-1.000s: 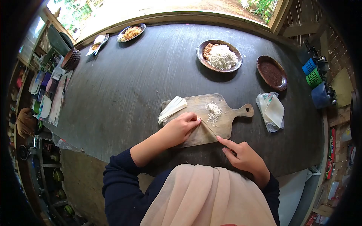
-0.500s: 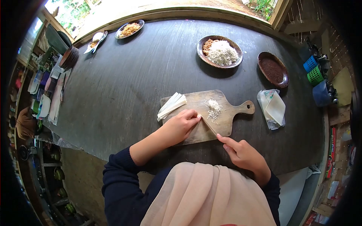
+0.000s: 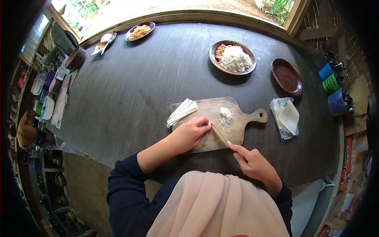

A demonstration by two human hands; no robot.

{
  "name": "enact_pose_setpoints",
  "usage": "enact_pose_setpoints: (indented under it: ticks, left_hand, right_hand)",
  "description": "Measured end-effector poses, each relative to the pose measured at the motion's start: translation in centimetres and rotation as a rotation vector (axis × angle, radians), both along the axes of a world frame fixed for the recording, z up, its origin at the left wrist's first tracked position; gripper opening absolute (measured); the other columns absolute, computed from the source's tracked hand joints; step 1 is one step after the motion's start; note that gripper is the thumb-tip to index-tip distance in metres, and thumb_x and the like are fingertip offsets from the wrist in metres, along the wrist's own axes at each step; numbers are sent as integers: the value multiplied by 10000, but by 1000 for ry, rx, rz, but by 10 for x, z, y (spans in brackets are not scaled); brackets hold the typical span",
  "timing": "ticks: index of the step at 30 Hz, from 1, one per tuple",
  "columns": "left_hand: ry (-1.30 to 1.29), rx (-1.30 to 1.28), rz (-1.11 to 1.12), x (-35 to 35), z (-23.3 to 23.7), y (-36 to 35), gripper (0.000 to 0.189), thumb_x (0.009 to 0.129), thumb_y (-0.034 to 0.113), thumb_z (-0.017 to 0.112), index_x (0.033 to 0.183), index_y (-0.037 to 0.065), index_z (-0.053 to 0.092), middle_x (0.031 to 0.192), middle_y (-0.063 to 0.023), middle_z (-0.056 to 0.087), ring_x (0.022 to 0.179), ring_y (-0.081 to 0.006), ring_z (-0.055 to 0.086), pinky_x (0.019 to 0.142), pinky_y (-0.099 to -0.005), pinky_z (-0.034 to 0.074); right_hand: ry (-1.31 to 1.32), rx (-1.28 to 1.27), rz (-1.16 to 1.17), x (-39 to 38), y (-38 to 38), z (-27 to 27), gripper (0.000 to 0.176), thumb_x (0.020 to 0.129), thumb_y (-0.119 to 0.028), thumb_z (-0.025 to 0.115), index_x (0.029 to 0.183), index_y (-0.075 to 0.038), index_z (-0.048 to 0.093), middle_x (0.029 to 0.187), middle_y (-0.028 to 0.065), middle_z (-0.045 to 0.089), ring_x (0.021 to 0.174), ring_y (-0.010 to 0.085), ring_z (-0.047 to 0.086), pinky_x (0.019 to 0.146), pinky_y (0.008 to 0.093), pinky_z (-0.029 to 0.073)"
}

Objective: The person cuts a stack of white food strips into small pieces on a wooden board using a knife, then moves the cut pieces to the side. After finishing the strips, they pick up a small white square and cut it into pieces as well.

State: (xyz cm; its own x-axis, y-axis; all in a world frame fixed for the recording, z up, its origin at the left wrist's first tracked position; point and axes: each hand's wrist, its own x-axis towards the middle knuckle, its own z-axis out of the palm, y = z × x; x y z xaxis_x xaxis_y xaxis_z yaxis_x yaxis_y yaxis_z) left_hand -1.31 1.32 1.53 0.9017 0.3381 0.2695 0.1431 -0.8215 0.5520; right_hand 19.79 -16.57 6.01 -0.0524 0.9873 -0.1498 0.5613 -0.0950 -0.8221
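Observation:
A wooden cutting board (image 3: 205, 106) with a handle at its right lies on the dark table. My left hand (image 3: 193, 132) presses on the board, its fingers closed on a white piece that is mostly hidden beneath them. In my right hand (image 3: 252, 160) is a thin knife (image 3: 219, 132), its blade angled up and left to my left fingertips. White strips (image 3: 182, 112) rest at the board's left end, just beyond my left hand. Right of the blade lies a small heap of fine white shreds (image 3: 225, 116).
Behind the board stands a plate (image 3: 213, 62) heaped with white shreds and brown food. An oval dish (image 3: 287, 77) of dark red-brown food and a plastic packet (image 3: 285, 117) are at the right. Smaller plates (image 3: 140, 31) stand far left, near stacked brown dishes (image 3: 75, 59).
The whole view has shifted slightly, so the board and plates appear a little lower and further right. Both hands keep nearly the same place on the board and the knife.

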Motion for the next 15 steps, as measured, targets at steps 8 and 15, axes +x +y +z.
enact_pose_setpoints:
  ticks: [8, 15]
  left_hand:
    - [11, -9, 6, 0, 2, -1, 285, 858, -27, 608, 1141, -26, 632, 1112, -134, 583, 990, -310, 594, 881, -371, 498]
    - [-16, 21, 12, 1, -2, 0, 266, 863, -14, 615, 1128, -25, 639, 1113, -130, 591, 980, -306, 598, 864, -364, 503]
  right_hand:
    - [2, -38, -3, 0, 1, 2, 408, 938, -48, 557, 1345, -78, 556, 626, 232, 544, 479, 331, 554, 516, 371, 447]
    - [102, -44, -37, -2, 6, -9, 402, 949, -41, 537, 1350, -73, 548, 665, 245, 559, 502, 304, 564, 545, 338, 454]
